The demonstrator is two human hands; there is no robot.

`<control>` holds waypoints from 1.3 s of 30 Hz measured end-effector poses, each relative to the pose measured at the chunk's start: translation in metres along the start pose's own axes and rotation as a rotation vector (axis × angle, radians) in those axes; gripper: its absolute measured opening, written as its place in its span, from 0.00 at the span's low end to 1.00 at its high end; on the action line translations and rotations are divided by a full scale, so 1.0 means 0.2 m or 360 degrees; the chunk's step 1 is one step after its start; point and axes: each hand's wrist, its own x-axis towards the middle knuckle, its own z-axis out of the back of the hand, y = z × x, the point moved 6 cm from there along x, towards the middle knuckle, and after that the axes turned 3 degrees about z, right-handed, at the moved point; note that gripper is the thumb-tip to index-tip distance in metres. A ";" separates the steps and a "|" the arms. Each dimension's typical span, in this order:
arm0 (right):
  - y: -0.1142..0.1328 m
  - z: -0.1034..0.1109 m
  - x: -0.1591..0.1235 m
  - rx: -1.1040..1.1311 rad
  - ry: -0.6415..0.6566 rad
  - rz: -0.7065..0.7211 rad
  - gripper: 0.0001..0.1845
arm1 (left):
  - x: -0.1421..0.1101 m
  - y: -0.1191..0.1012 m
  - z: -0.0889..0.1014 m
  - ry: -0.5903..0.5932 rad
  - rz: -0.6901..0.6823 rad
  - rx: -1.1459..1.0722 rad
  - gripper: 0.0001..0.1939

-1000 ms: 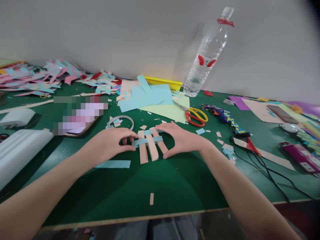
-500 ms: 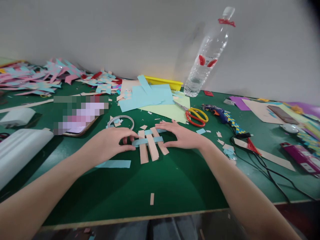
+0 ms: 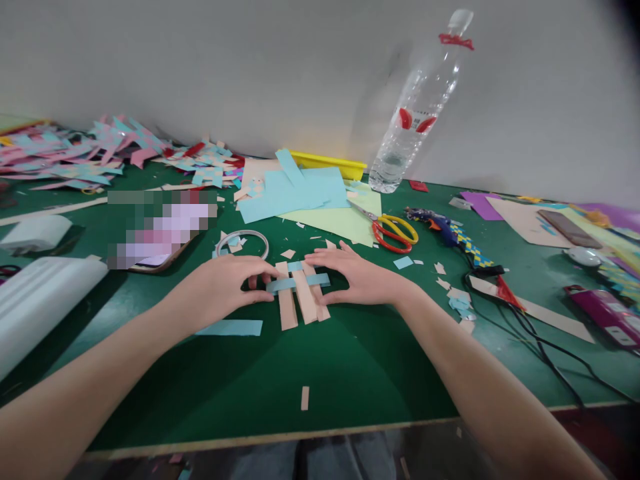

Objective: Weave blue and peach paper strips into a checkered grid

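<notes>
Woven paper strips (image 3: 305,297) lie on counter (image 3: 250,387) between both hands, beige lengths pointing away from body, blue crosswise. Left hand (image 3: 225,285) half-curled at left end, grip unclear; right hand (image 3: 367,277) spread wide, fingertips at rightmost beige. Both equally near.

We see a tall clear bottle (image 3: 420,103) with a red band (image 3: 456,41) around its neck near the gray wall (image 3: 225,67). A yellow tray (image 3: 345,165) sits to its left. We spot a phone (image 3: 170,233) on the left, black cords (image 3: 525,323) and a purple box (image 3: 603,315) on the right.
</notes>
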 end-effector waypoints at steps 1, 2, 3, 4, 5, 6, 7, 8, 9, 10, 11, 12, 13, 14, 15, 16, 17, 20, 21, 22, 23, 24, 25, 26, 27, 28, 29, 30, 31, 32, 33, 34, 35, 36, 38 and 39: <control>0.00 0.00 0.00 -0.0009 -0.0001 0.0007 0.42 | 0.00 0.00 0.00 0.0002 -0.0006 0.0002 0.24; 0.01 0.00 0.00 -0.0017 -0.0003 0.0012 0.42 | 0.00 0.00 -0.01 0.0006 -0.0011 0.0006 0.24; 0.01 0.00 0.00 -0.0023 -0.0005 0.0016 0.41 | 0.00 0.00 -0.01 0.0003 -0.0013 0.0010 0.24; 0.01 -0.01 0.00 -0.0027 -0.0007 0.0017 0.41 | 0.00 0.00 -0.01 -0.0002 -0.0014 0.0014 0.23; 0.01 -0.01 0.00 -0.0030 -0.0009 0.0017 0.41 | 0.00 0.00 -0.01 -0.0012 -0.0016 0.0017 0.23; 0.02 -0.01 0.00 -0.0034 -0.0010 0.0017 0.41 | 0.00 0.00 -0.01 -0.0016 -0.0019 0.0019 0.23; 0.02 -0.01 0.00 -0.0039 -0.0011 0.0019 0.41 | 0.00 0.00 -0.01 -0.0018 -0.0022 0.0022 0.22; 0.02 -0.01 0.00 -0.0044 -0.0012 0.0019 0.40 | 0.00 0.00 -0.01 -0.0024 -0.0024 0.0025 0.22; 0.03 -0.01 0.01 -0.0051 -0.0012 0.0019 0.40 | 0.00 0.00 -0.02 -0.0029 -0.0026 0.0028 0.22; 0.03 -0.01 0.01 -0.0058 -0.0014 0.0020 0.40 | 0.00 0.00 -0.02 -0.0037 -0.0030 0.0031 0.22; 0.04 -0.01 0.00 -0.0066 -0.0015 0.0022 0.40 | 0.00 0.00 -0.02 -0.0047 -0.0035 0.0035 0.23; 0.04 -0.01 0.00 -0.0074 -0.0014 0.0027 0.39 | 0.00 0.00 -0.02 -0.0052 -0.0046 0.0038 0.23; 0.05 -0.01 0.00 -0.0085 -0.0014 0.0033 0.39 | 0.01 -0.01 -0.02 -0.0055 -0.0064 0.0038 0.24; 0.06 -0.01 0.00 -0.0098 -0.0018 0.0039 0.38 | 0.01 -0.01 -0.02 -0.0053 -0.0083 0.0039 0.24; 0.06 -0.01 0.00 -0.0113 -0.0024 0.0044 0.38 | 0.01 -0.02 -0.02 -0.0050 -0.0100 0.0040 0.24; 0.07 -0.01 0.00 -0.0126 -0.0031 0.0047 0.38 | 0.01 -0.02 -0.02 -0.0047 -0.0114 0.0041 0.24; 0.07 -0.01 0.01 -0.0137 -0.0034 0.0050 0.37 | 0.01 -0.02 -0.03 -0.0048 -0.0123 0.0039 0.25; 0.08 -0.01 0.01 -0.0146 -0.0039 0.0062 0.37 | 0.01 -0.02 -0.03 -0.0073 -0.0118 0.0033 0.26; 0.08 -0.01 0.01 -0.0141 -0.0039 0.0065 0.37 | 0.00 -0.02 -0.02 -0.0089 -0.0118 0.0028 0.26; 0.08 -0.01 0.01 -0.0135 -0.0043 0.0064 0.36 | 0.00 -0.02 -0.01 -0.0104 -0.0117 0.0021 0.26; 0.08 -0.01 0.01 -0.0132 -0.0051 0.0057 0.37 | 0.00 -0.01 0.00 -0.0115 -0.0115 0.0008 0.27; 0.08 0.00 0.00 -0.0133 -0.0059 0.0045 0.38 | -0.01 -0.01 0.02 -0.0129 -0.0112 -0.0007 0.28; 0.07 0.00 0.00 -0.0136 -0.0069 0.0031 0.39 | -0.01 0.01 0.03 -0.0128 -0.0093 -0.0028 0.29; 0.07 0.01 0.00 -0.0139 -0.0081 0.0017 0.40 | -0.01 0.02 0.05 -0.0142 -0.0066 -0.0041 0.31; 0.06 0.02 0.00 -0.0142 -0.0092 0.0007 0.41 | -0.01 0.04 0.06 -0.0163 -0.0023 -0.0033 0.32; 0.06 0.02 -0.01 -0.0141 -0.0100 0.0003 0.42 | -0.02 0.06 0.07 -0.0181 0.0004 -0.0022 0.33; 0.06 0.02 -0.01 -0.0136 -0.0105 0.0004 0.42 | -0.02 0.07 0.07 -0.0174 0.0017 -0.0016 0.33; 0.06 0.02 -0.01 -0.0130 -0.0106 0.0011 0.42 | -0.02 0.08 0.07 -0.0174 0.0028 -0.0010 0.33; 0.06 0.02 -0.01 -0.0124 -0.0103 0.0022 0.41 | -0.01 0.09 0.05 -0.0161 0.0028 -0.0008 0.33; 0.07 0.02 0.00 -0.0121 -0.0097 0.0033 0.41 | -0.01 0.09 0.04 -0.0148 0.0023 -0.0004 0.32; 0.07 0.01 0.00 -0.0119 -0.0094 0.0042 0.40 | -0.01 0.09 0.03 -0.0139 0.0019 0.0006 0.32; 0.07 0.01 0.00 -0.0117 -0.0093 0.0049 0.40 | -0.01 0.09 0.01 -0.0131 0.0022 0.0011 0.31; 0.07 0.01 0.00 -0.0115 -0.0095 0.0053 0.40 | 0.00 0.09 0.00 -0.0130 0.0026 0.0014 0.30; 0.07 0.00 0.01 -0.0112 -0.0094 0.0055 0.39 | 0.00 0.09 0.00 -0.0135 0.0032 0.0013 0.29; 0.08 0.00 0.01 -0.0105 -0.0091 0.0060 0.39 | 0.00 0.08 -0.01 -0.0145 0.0034 0.0007 0.28; 0.08 0.00 0.01 -0.0103 -0.0085 0.0062 0.39 | 0.00 0.07 -0.01 -0.0145 0.0029 0.0008 0.28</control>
